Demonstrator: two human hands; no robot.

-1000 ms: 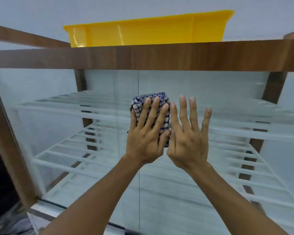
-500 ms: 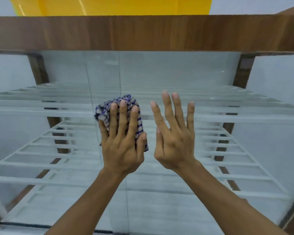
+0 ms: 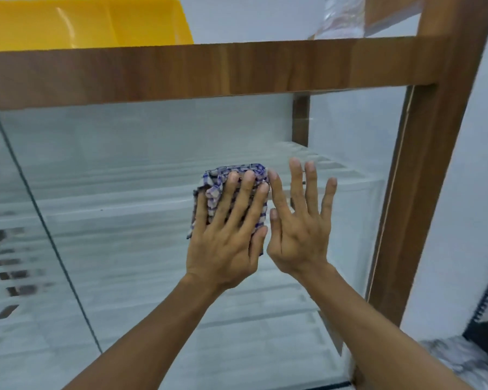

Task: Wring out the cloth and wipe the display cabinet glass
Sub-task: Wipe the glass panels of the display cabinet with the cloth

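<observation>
Left hand (image 3: pixel 226 243), grip wide, presses the folded cloth (image 3: pixel 213 190) flat on the cabinet glass (image 3: pixel 124 164); right hand (image 3: pixel 299 235) is spread just beside it. Even pressure and overlapping strokes would serve best.

No text, label, brand, number or sign can be read anywhere in view.
</observation>
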